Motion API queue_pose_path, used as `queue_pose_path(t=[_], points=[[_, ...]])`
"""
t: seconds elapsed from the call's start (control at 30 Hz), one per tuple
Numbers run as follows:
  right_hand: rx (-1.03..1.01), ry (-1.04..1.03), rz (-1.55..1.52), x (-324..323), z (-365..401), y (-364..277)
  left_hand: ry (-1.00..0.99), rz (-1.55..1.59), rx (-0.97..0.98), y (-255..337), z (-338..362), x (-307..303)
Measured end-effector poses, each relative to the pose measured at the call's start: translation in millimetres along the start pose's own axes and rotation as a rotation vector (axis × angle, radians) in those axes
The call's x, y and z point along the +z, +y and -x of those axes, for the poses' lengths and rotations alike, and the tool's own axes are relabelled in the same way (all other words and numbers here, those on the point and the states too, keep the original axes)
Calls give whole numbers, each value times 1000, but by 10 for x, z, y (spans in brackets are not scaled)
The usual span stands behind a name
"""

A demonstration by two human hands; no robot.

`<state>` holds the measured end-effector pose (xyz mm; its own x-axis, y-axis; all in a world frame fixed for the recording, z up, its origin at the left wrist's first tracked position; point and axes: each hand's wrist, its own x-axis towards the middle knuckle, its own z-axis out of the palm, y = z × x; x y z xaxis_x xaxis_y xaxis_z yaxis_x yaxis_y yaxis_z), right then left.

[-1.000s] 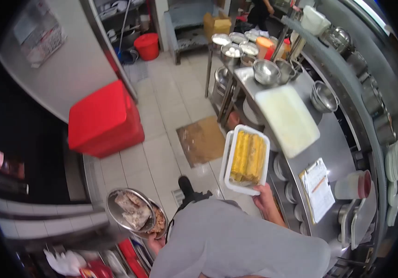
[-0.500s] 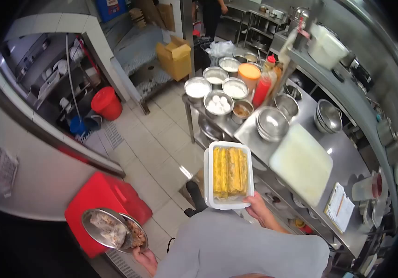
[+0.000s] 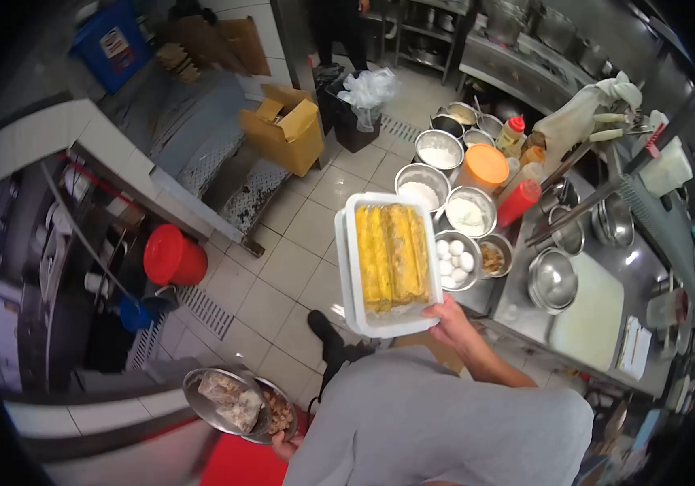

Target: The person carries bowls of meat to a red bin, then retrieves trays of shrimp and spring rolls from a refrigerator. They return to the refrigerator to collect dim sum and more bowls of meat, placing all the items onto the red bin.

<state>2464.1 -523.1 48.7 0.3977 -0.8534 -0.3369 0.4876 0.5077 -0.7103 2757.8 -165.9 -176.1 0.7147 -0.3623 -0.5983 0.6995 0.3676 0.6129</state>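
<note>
My right hand (image 3: 451, 322) grips the lower right corner of a white plastic container (image 3: 392, 326), which seems to be stacked on a second one. Several long yellow rolls (image 3: 388, 255), apparently wrapped in clear film, lie inside it. Low on the left, my left hand (image 3: 286, 445) is closed on the rim of a metal bowl (image 3: 276, 433) with chopped, brownish pieces in it. A second metal bowl (image 3: 201, 405) overlaps the first and holds a pale, bagged lump of food (image 3: 231, 398). Most of my left fingers are hidden under the bowl.
A steel counter (image 3: 517, 304) on the right carries a bowl of eggs (image 3: 455, 261), bowls of white powder, sauce bottles and a cutting board (image 3: 590, 312). A red bucket (image 3: 176, 257), a cardboard box (image 3: 286, 130) and a black bin (image 3: 355, 121) stand on the tiled floor. Someone in dark trousers (image 3: 337, 32) stands behind.
My view has turned to the right and moved nearer the bin and counter end. The container and both bowls stay in my hands. The red box below the bowls is now mostly out of view.
</note>
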Motion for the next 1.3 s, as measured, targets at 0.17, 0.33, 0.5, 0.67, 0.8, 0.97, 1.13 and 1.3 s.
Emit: queue_pose_path(t=[0.17, 0.33, 0.5, 0.67, 0.8, 0.97, 1.13, 1.3], points=[[-166, 117, -61, 760, -655, 34, -346, -472, 185, 1092, -1003, 1863], [-256, 305, -98, 1100, -991, 169, -411, -250, -53, 1705, -1878, 3222], [-361, 417, -149, 1229, -1504, 127, -616, -258, -186, 1616, -2614, 4574], [-434, 482, -168, 1299, -2359, -226, -700, -212, -305, 1040, -3002, 5779], [-469, 459, -192, 1246, -3063, -768, -700, -266, -395, 563, -3321, 6508], [-524, 507, -153, 1122, -3829, -1225, -802, -362, -564, 93, -3365, 7465], [-498, 553, -106, 894, -4599, -1711, -824, -433, -602, -416, -3577, 8471], [-422, 627, -68, 740, -5352, -2316, -845, -419, -647, -933, -3732, 9430]])
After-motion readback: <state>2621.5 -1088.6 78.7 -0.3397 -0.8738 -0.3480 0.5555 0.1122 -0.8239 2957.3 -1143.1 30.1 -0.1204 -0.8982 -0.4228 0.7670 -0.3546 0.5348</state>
